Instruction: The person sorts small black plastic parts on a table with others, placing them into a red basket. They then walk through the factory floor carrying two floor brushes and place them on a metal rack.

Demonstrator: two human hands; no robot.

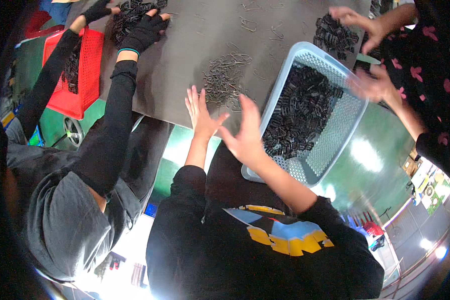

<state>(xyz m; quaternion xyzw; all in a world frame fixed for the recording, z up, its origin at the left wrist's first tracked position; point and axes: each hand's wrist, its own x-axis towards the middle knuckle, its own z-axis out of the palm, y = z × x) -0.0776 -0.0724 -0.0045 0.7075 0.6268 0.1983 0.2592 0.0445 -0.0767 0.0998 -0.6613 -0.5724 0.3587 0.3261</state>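
Observation:
My left hand (201, 119) is spread open at the near edge of the grey table (180, 65), its fingertips beside a heap of small bent wire hooks (224, 79). Close to its right is my right hand (247, 139), slightly blurred, thumb and fingers apart with nothing seen between them. Its forearm passes in front of a light-blue plastic basket (342, 127), which leans at the table's edge. Small black ribbed plastic pieces (300, 112) fill much of that basket.
On the left, a co-worker's gloved hand (144, 34) touches a pile of black pieces, beside a red basket (90, 75). At right, another person's blurred hands (372, 82) are near the blue basket and a second black pile (334, 37). Loose wire hooks (247, 24) lie farther back.

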